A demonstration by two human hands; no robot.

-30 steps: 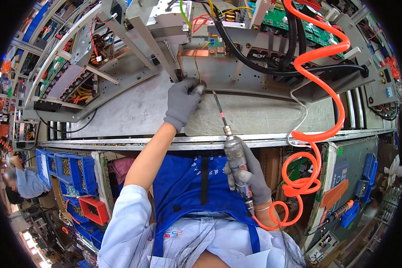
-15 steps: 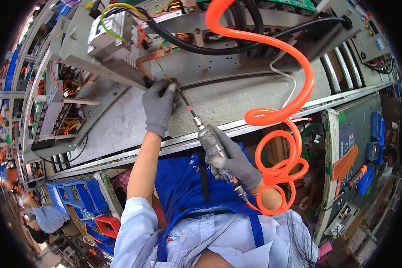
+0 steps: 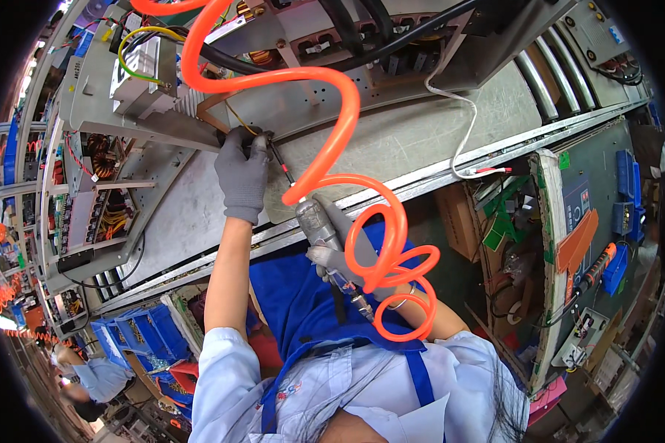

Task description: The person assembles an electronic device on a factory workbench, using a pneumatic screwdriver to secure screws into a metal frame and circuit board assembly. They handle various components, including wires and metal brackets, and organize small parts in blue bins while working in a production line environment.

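Held the power screwdriver near the middle of the view, with the right hand closed firmly round its body. Judged the work partway: had the bit at the fingertips of the left hand, beside the lower end of the yellow wire and near the foot of the metal frame. Saw no finished joint there, so took the fixing as not yet done. Aimed the screwdriver aslant, long axis running from five o'clock at the tail to eleven at the tip. Kept the left fingers curled, at ten o'clock from the body; could not tell whether pinching the wire or bit. Noted the orange hose crossing in front, coiled toward four, bench top toward one, blue bins toward eight.
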